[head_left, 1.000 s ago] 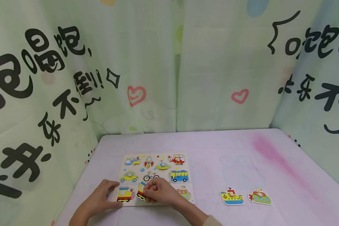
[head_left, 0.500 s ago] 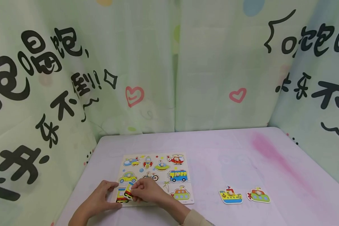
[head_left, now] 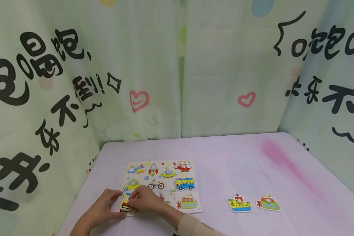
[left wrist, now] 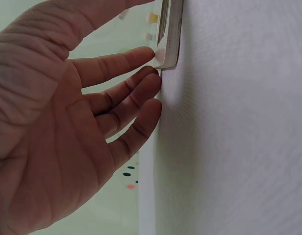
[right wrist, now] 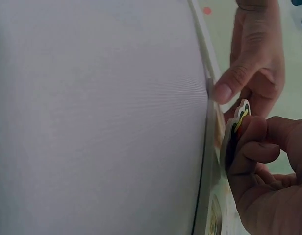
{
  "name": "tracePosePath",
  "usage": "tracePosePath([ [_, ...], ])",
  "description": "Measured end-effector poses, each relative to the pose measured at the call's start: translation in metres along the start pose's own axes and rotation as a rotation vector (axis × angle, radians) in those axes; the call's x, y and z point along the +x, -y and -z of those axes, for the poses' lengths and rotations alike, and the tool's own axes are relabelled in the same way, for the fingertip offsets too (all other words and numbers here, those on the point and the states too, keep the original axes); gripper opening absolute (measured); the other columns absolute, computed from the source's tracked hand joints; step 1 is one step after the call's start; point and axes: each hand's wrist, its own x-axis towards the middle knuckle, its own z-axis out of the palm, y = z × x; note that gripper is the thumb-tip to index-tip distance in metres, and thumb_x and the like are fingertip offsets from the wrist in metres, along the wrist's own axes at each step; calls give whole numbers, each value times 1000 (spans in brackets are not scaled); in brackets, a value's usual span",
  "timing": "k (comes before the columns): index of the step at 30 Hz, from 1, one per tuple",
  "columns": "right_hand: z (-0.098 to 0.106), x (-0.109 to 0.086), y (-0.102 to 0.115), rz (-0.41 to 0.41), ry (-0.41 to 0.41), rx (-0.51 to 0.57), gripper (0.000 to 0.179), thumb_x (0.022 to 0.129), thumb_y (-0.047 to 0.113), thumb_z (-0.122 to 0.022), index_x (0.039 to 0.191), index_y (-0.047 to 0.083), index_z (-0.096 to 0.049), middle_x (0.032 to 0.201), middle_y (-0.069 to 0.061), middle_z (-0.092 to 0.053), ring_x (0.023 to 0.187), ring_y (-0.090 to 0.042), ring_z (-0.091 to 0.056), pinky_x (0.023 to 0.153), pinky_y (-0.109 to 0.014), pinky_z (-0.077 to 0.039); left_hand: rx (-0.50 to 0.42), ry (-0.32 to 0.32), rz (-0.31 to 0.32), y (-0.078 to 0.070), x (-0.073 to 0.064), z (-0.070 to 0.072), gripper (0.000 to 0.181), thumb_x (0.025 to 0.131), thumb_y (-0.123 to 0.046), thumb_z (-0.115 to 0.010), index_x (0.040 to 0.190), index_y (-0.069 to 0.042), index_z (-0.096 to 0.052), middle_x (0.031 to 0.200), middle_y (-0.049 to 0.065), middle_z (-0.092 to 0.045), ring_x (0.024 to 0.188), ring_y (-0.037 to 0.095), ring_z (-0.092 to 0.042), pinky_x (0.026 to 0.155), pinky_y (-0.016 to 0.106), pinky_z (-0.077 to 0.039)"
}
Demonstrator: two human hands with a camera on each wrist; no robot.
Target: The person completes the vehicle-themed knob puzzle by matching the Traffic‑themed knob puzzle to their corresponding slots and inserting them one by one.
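Observation:
My right hand [head_left: 146,200] pinches a train puzzle piece [head_left: 125,204] over the lower left of a vehicle puzzle board [head_left: 195,194]. In the right wrist view the piece [right wrist: 233,142] is tilted up on edge near the board, thumb and fingertips at its face. My left hand [head_left: 101,208] rests at the board's left side, thumb by the bottom corner and fingers higher up. The left wrist view shows its fingers [left wrist: 126,66] loosely extended, some touching the table beside the board edge [left wrist: 171,41]. The right hand hides part of the bottom row.
A boat piece [head_left: 239,204] and a submarine piece [head_left: 268,203] lie on the cloth-covered table [head_left: 224,170], right of the board. Printed curtains [head_left: 218,72] stand behind and at both sides. The right sleeve [head_left: 196,226] crosses in front of the board.
My right hand has carried the train piece leftward across the board's bottom row to its left end. The left hand stays at the board's edge. The head view has shifted slightly.

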Motion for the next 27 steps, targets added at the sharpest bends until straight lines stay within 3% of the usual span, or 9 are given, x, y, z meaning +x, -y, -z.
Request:
tracePosePath([
  [5, -7, 5, 0, 13, -5, -118, 12, 84, 2, -69, 76, 11, -67, 53, 9, -54, 47, -2, -45, 45, -16, -32, -1, -3, 1, 0, -1, 0, 72, 68, -28, -96, 127, -3, -64, 109, 1, -52, 102, 17, -51, 89, 28, -48],
  [11, -8, 7, 5, 30, 27, -178, 10, 86, 3, -69, 79, 8, -66, 57, 8, -55, 49, -3, -46, 47, -16, -33, -16, -4, 11, 0, 0, 0, 72, 67, -26, -97, 127, -2, -64, 109, 2, -52, 102, 17, -51, 88, 29, -48],
  [19, -7, 9, 9, 52, 52, -334, 6, 88, 3, -70, 85, 5, -66, 70, 6, -55, 59, -4, -47, 53, -17, -37, -35, -8, -64, 5, 1, -5, 70, 69, -27, -96, 125, 0, -64, 108, 2, -52, 99, 14, -50, 85, 27, -48],
  [27, -9, 8, 15, 38, 78, -330, 8, 89, 3, -69, 84, 6, -64, 71, 5, -54, 60, -4, -47, 53, -18, -37, -31, -12, -47, 4, -1, -2, 72, 68, -26, -96, 126, -1, -64, 108, 2, -52, 100, 16, -50, 85, 27, -48],
])
